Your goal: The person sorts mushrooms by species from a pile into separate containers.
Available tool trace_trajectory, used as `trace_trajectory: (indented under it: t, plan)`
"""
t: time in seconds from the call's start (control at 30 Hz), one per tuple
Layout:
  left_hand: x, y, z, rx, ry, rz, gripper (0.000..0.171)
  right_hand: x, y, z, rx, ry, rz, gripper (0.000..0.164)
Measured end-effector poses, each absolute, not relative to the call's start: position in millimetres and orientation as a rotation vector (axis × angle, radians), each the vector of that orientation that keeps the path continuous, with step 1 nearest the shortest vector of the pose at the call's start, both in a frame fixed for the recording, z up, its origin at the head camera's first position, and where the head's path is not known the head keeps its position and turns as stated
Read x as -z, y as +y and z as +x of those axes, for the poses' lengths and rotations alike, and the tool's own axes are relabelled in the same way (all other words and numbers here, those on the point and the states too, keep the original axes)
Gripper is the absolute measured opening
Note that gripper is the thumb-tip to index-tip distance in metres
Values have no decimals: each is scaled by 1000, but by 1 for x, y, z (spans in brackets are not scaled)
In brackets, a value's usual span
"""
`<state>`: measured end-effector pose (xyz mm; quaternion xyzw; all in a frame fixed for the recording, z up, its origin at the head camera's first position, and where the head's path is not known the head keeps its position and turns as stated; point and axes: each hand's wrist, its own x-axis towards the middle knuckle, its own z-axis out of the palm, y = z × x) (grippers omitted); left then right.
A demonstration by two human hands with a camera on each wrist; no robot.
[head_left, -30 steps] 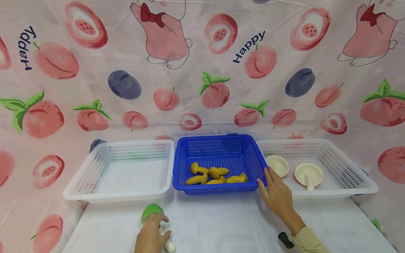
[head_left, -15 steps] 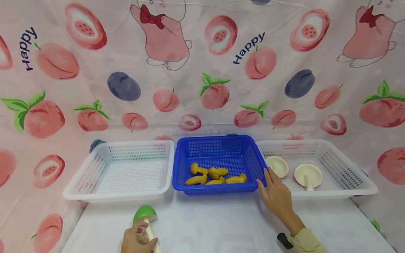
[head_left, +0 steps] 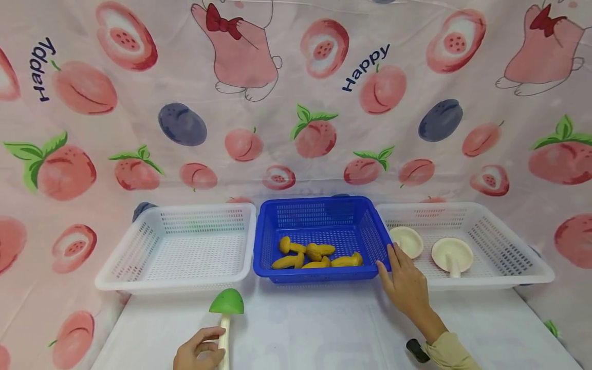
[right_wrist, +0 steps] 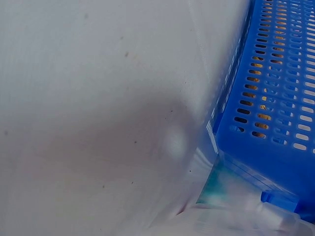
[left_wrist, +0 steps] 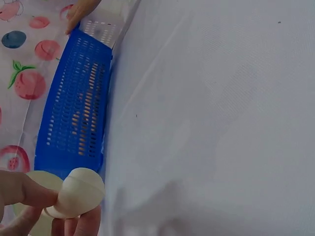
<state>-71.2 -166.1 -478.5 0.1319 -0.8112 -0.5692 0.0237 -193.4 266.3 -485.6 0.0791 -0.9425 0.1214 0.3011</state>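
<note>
In the head view my left hand (head_left: 199, 350) pinches the pale stem of a toy mushroom with a green cap (head_left: 227, 302), held upright in front of the left basket. The left wrist view shows the rounded stem end (left_wrist: 84, 191) between thumb and fingers. My right hand (head_left: 408, 288) touches the front right corner of the blue basket (head_left: 324, 274), its fingers extended along the side rim and the thumb at the front. Several yellow toy mushrooms (head_left: 317, 252) lie inside that basket. The right wrist view has the basket's slotted wall (right_wrist: 266, 137) but not the hand.
White baskets stand left (head_left: 173, 286) and right (head_left: 513, 280) of the blue one. Inside the right one lie cream mushrooms (head_left: 452, 254) with wide caps. A fruit-print cloth (head_left: 287, 128) hangs behind, and a black object (head_left: 418, 351) is near the right sleeve.
The left hand has shifted left and turned the green-capped mushroom from slanting to nearly upright. The right hand stays at the blue basket's corner.
</note>
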Motion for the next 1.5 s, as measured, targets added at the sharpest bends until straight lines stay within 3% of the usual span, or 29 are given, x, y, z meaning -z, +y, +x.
trace_trajectory:
  t: [0.33,0.7,1.5]
  plan:
    - [456,-158,-71,1639,-2375,192,33,485,267,-194,-317,-2493,203,58]
    - [435,-170,-85,1619,-2470,291,38,487,267,-193,-312,-2481,212,59]
    - [395,-202,-160,1570,-2501,193,42,488,266,-193,-323,-2490,204,59]
